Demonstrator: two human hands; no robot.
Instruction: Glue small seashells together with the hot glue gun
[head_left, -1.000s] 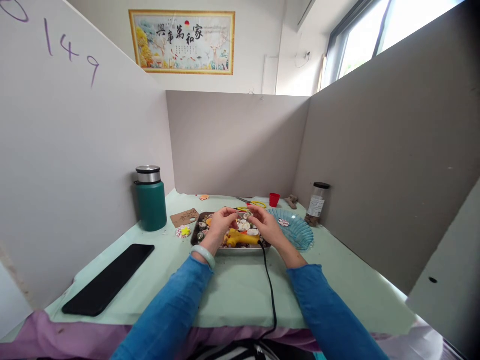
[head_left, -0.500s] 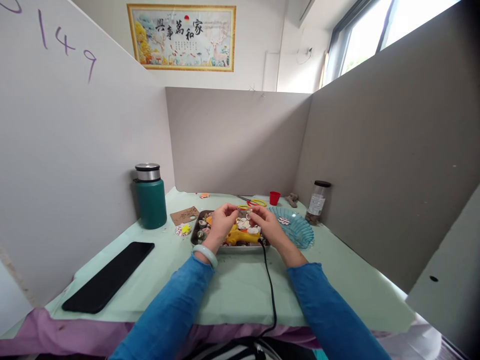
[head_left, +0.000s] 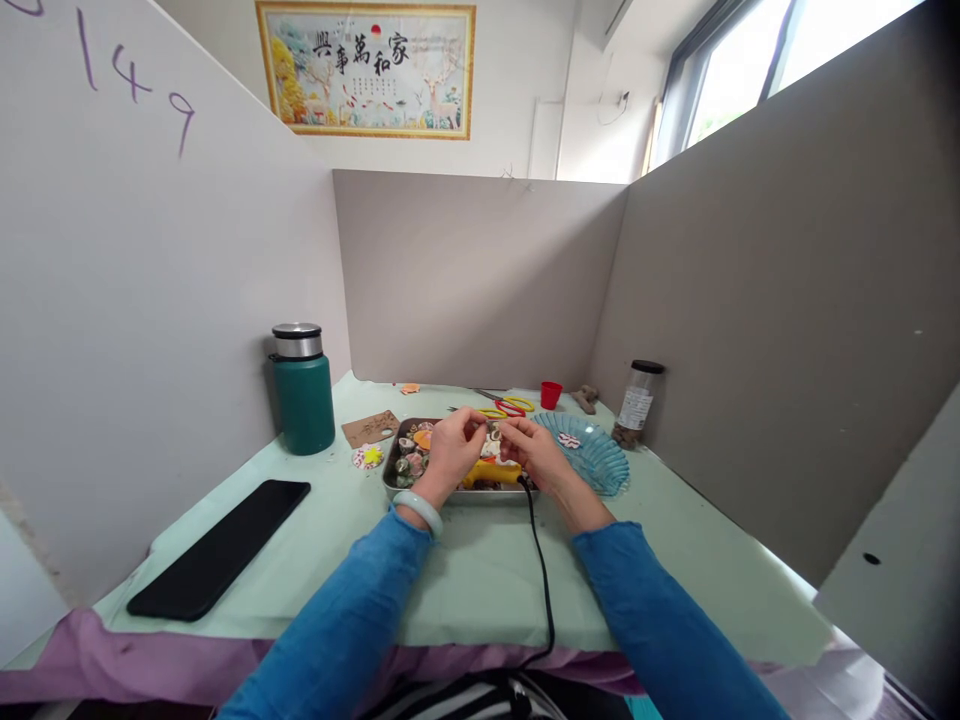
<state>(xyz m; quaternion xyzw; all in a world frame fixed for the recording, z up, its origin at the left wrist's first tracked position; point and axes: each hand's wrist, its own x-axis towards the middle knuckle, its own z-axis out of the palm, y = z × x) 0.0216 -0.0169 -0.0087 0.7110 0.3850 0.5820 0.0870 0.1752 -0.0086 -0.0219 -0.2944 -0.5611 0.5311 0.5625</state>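
Left hand [head_left: 456, 448] inward; glue gun [head_left: 496, 473] below

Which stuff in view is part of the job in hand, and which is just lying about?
Likely job (at or near the hands):
- metal tray, under the left hand and right hand
- shell-like pieces in it
- yellow corded tool
- blue plate, perhaps

Apparently lying about:
- green bottle
- black slab
- red cup
- lidded jar

Grey flat panels [head_left: 480, 280] border a pale-green-covered bench [head_left: 480, 590]; a gold-framed rectangular picture [head_left: 365, 70] hangs on a white wall [head_left: 517, 70], right of it a bright, grey-framed window [head_left: 727, 90].
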